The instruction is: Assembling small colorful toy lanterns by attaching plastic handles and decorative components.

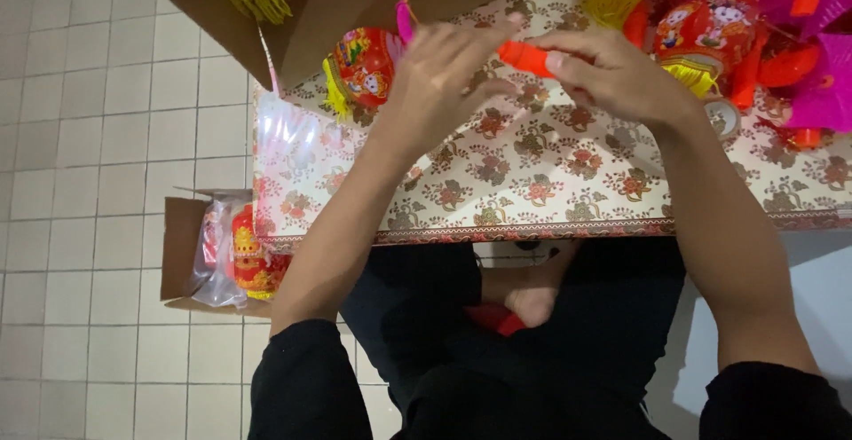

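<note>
- Holding one orange stick (525, 58) between both hands, above the table (532, 183), near its far side.
- Your left hand (439, 81) pinches the stick's left end; fingers (484, 36) curled round it, thumb underneath.
- Your right hand (612, 72) grips the stick's right end; thumb (568, 63) pressed on top, other fingers folded behind it.
- Only a short orange length shows between the two hands; the rest is hidden, so you can't tell its full shape.
- Stick sits roughly level, tilted slightly down to the right, clear of the cloth.
- Floral cloth (497, 200) covers the table, with a red patterned border along the near edge.
- Red lantern (364, 66) with a yellow fringe lies on the table just left of your left hand, partly behind it.
- Lantern pile (728, 32), red, yellow and pink, sits at the table's far right, just beyond your right hand.
- Cardboard box (355, 1) hangs over the table's far left corner; yellow fringe shows inside it.
- Clear plastic bag (288, 152) lies on the left end of the table.
- Second box (177, 245) on the tiled floor (89, 138), left of your legs, holds bagged red lanterns.
- Both sleeves are black, pushed up to the elbows.
</note>
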